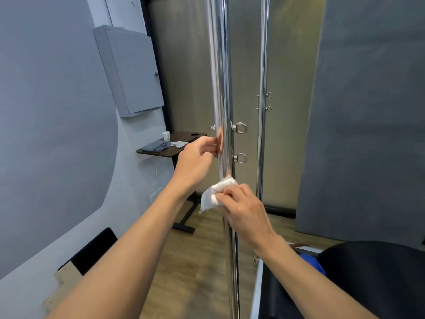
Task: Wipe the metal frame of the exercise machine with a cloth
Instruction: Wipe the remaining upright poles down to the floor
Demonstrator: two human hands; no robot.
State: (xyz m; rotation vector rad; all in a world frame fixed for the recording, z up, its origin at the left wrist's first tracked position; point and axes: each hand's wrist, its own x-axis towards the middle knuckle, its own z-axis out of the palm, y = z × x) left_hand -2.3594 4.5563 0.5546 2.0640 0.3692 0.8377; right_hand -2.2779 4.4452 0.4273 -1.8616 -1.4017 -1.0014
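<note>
A shiny chrome upright pole (219, 77) of the exercise machine frame runs from top to bottom in the middle of the view. Two ring bolts (239, 128) stick out of its right side. My left hand (197, 161) grips the pole just left of the lower ring bolt. Below it, my right hand (243, 210) presses a white cloth (215, 194) against the pole, fingers closed on the cloth. A second chrome pole (263, 65) stands further back to the right.
A small dark side table (165, 151) with a paper cup (166, 136) and a grey towel (156, 145) stands behind to the left. A grey wall cabinet (131, 70) hangs above it. The machine's black padded bed (379, 272) lies at bottom right. The floor is wood.
</note>
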